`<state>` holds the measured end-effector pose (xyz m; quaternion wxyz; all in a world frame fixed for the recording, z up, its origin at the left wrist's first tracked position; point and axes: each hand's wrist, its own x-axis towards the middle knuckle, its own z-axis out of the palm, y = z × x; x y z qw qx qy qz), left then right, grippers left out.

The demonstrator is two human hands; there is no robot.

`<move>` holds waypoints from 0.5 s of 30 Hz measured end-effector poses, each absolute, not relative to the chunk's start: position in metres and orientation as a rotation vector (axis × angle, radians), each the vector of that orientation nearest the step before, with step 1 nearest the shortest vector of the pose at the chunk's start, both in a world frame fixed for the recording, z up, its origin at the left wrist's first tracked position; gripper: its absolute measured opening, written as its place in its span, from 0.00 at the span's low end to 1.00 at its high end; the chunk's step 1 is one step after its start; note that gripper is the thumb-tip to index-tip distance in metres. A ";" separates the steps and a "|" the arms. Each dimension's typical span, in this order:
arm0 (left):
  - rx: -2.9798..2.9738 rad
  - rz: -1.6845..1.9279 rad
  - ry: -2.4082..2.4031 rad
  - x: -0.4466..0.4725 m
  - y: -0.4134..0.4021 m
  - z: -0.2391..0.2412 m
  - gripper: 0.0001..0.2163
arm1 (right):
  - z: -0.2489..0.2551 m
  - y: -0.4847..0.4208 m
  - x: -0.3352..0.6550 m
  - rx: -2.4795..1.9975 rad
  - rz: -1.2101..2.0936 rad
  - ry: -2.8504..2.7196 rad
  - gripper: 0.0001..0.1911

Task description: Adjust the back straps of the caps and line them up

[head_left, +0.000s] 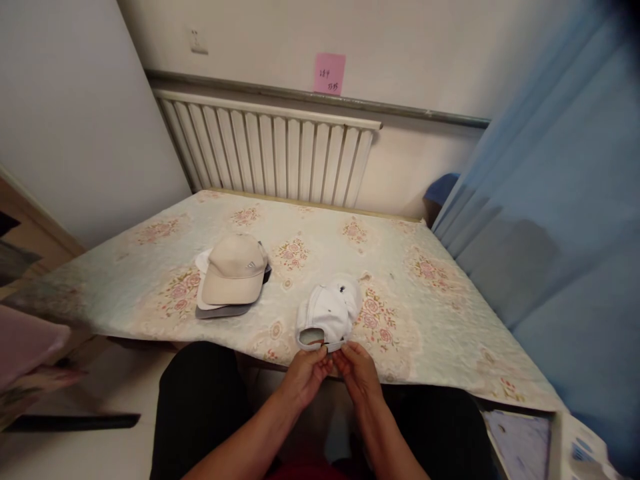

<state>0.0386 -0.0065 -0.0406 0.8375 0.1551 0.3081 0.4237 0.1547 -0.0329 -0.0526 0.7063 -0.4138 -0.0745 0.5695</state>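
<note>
A white baseball cap (327, 310) lies at the table's near edge, its back strap toward me and its brim pointing away to the right. My left hand (309, 373) pinches the strap left of its middle. Close beside it, my right hand (357, 368) grips the same strap on the right. The fingertips of both hands nearly meet, and the strap's fastening is mostly hidden by them. To the left sits a stack of caps, with a beige cap (236, 267) on top and white and grey brims showing beneath it.
A floral cloth (320, 227) covers the table. Behind it stand a white radiator (270, 150) and a wall with a pink note (329, 73). A blue curtain (545, 220) hangs at the right. My legs are under the near edge; a white container (583, 447) is at lower right.
</note>
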 end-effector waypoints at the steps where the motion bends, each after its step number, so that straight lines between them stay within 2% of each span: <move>1: 0.334 0.898 0.649 0.039 -0.007 -0.041 0.10 | -0.052 -0.033 0.155 -0.919 1.265 -0.166 0.13; 15: 0.356 0.918 0.616 0.041 -0.011 -0.035 0.13 | -0.052 -0.037 0.152 -0.803 1.308 -0.203 0.11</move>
